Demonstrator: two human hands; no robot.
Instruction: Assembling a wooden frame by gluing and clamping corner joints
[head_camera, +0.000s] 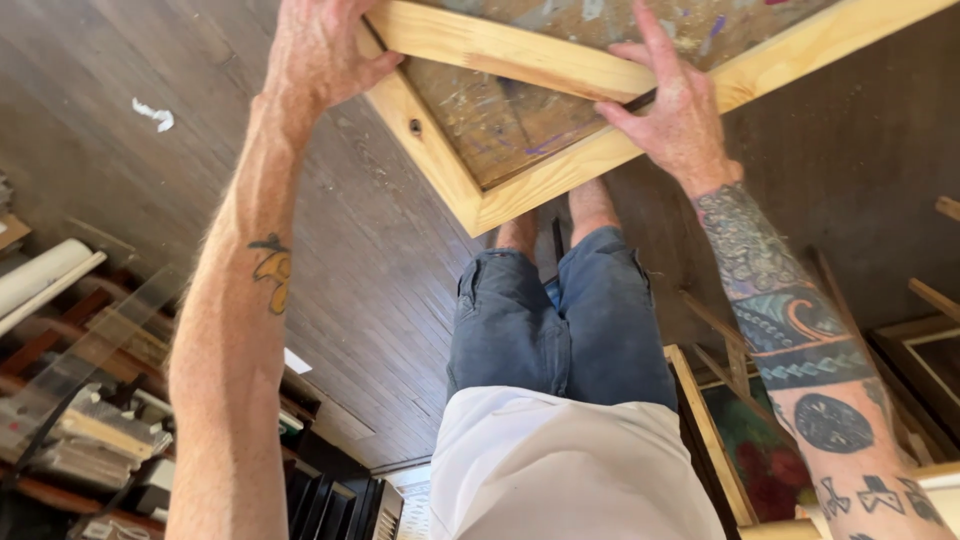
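**Both hands on wooden stretcher frame, held over floor**

My left hand (318, 50) is closed over the outer edge of the wooden frame (520, 190), thumb curled onto its face; the fingers are past the top of view. My right hand (672, 110) lies half open, fingers spread flat across the diagonal corner brace (500, 50) and the adjoining bar. The frame's corner hangs above my legs, over the dark plank floor (380, 270). Paint-marked canvas back (500, 120) fills the frame. Framed pictures (760, 450) lean at right; shelves (90, 400) at left.
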